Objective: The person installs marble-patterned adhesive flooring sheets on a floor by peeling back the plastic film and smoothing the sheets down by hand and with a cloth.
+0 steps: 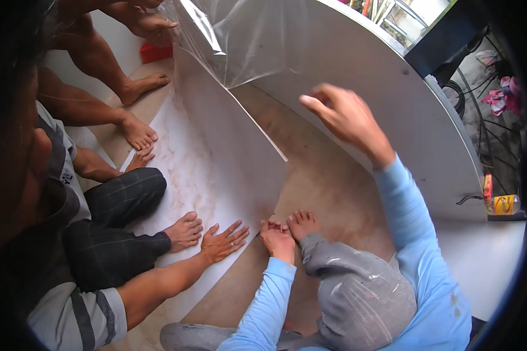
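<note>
A large white sheet with faint brownish marbling lies on the floor, its right side bending upward. My left hand is low at the sheet's near right edge, beside my bare foot, with its fingers curled closed on that edge. Raised over the brown floor is my right hand, slightly blurred; its thumb stands apart from loosely bent fingers and nothing shows in it. Clear plastic film hangs over the sheet's far end, where another person's hand is close to it.
Seated at left, a co-worker presses a flat hand on the sheet; a bare foot rests there too. Another person's legs stand farther back. A curved grey wall bounds the right. Beyond it are a bottle and cables.
</note>
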Available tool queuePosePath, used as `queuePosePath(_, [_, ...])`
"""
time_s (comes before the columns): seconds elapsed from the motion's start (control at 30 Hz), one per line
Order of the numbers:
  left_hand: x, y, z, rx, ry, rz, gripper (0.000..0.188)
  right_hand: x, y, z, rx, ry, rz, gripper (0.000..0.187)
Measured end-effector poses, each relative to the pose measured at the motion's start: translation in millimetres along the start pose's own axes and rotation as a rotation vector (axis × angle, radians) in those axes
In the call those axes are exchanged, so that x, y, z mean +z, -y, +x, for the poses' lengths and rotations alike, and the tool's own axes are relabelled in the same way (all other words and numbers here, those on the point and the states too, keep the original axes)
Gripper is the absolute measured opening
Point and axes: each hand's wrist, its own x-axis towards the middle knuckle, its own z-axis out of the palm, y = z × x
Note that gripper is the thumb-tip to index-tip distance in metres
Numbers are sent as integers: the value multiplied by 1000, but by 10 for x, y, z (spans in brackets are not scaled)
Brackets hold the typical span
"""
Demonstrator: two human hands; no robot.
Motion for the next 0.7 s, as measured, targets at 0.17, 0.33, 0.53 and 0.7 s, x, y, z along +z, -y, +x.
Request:
queuePosePath(0.17, [-19, 33, 47, 8, 0, 62, 26, 210, 169, -649, 133, -29, 604, 50])
queuePosePath(0.33, [-13, 66, 116, 14, -18, 54, 25, 255, 119, -678, 22, -164, 90, 28])
queuePosePath(0.53, [-11, 126, 192, 20, -37, 68, 23, 326, -37, -672, -105, -321, -221, 17])
queuePosePath(0.7, [15, 142, 198, 8, -60, 90, 22, 396, -101, -700, -119, -316, -255, 15])
